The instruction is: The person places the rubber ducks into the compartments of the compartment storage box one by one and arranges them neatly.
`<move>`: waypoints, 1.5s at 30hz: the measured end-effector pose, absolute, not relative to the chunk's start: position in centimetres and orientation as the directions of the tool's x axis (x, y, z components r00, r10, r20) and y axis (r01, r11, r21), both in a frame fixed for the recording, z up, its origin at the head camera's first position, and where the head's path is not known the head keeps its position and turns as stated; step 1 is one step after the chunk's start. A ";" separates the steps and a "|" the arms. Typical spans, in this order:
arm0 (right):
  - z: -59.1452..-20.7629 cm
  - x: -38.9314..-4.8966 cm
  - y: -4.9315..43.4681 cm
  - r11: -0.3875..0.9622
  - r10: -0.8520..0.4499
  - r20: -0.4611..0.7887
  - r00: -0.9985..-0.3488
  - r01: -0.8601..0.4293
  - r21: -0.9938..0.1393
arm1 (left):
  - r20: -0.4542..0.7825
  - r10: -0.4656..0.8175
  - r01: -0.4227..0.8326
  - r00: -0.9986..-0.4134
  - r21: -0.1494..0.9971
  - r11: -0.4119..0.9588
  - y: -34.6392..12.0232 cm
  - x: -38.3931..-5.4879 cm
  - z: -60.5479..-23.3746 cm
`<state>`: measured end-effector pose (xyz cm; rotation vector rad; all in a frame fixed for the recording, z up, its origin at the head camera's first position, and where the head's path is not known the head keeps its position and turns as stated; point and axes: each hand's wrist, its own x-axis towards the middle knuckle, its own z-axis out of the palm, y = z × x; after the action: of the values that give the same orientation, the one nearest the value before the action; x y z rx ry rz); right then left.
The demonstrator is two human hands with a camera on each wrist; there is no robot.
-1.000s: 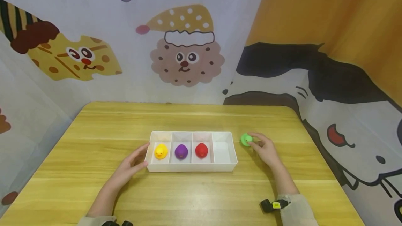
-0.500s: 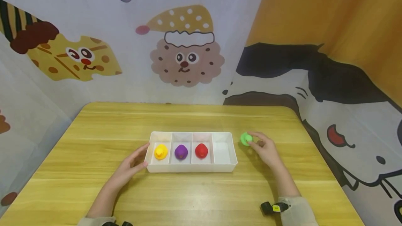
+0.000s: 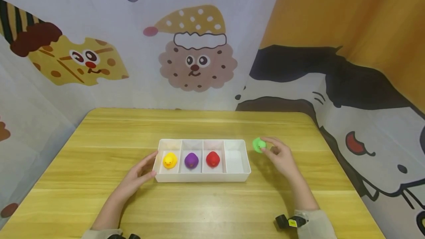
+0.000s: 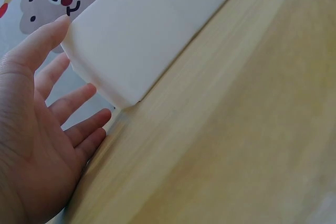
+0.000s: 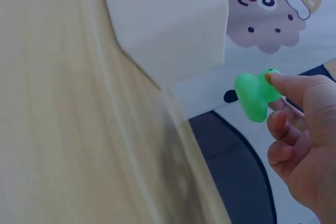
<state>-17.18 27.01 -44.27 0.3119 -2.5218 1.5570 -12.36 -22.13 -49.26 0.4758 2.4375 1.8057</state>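
Note:
A white tray (image 3: 203,177) with a row of compartments lies on the table. From the left, its compartments hold a yellow rubber duck (image 3: 170,160), a purple duck (image 3: 191,160) and a red duck (image 3: 213,159); the rightmost has nothing in it. My left hand (image 3: 133,177) rests against the tray's left end, fingers spread and fairly straight in the left wrist view (image 4: 52,129). Right of the tray, my right hand (image 3: 281,158) pinches a green rubber duck (image 5: 255,96) by its head between thumb and fingers. In the right wrist view the duck hangs above the table, apart from the tray.
The wooden table (image 3: 212,209) reaches back to a patterned curtain (image 3: 199,99) with cartoon figures. A dark wrist device (image 3: 289,221) sits at the right sleeve.
My right hand has raised the green duck slightly and shifted it a little to the left and away. The left hand and the tray stay where they were.

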 end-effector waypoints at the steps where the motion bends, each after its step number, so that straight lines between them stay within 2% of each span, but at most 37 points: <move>1: -44.1 -17.1 26.9 0.434 -0.090 0.248 -0.964 -0.262 -0.862 | 0.125 0.287 0.203 -0.950 0.944 0.261 -22.1 -12.3 -49.2; 11: -42.3 -16.2 25.5 0.439 -0.099 0.280 -0.955 -0.294 -0.849 | 0.129 0.288 0.207 -0.949 0.943 0.260 -22.1 -12.3 -49.1; 18: -38.8 -14.3 23.3 0.426 -0.142 0.325 -0.935 -0.355 -0.832 | 0.139 0.287 0.219 -0.948 0.938 0.268 -22.1 -12.5 -49.1; 35: -38.5 -14.2 21.4 0.375 -0.247 0.379 -0.892 -0.448 -0.811 | 0.140 0.285 0.224 -0.948 0.931 0.287 -22.2 -12.5 -49.3; 45: -38.7 -14.5 20.7 0.392 -0.323 0.342 -0.883 -0.453 -0.800 | 0.138 0.294 0.221 -0.946 0.937 0.271 -22.2 -12.5 -49.2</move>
<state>-14.51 20.69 -38.73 0.7036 -2.5096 1.5067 -12.45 -22.22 -49.19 0.4982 2.4541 1.7913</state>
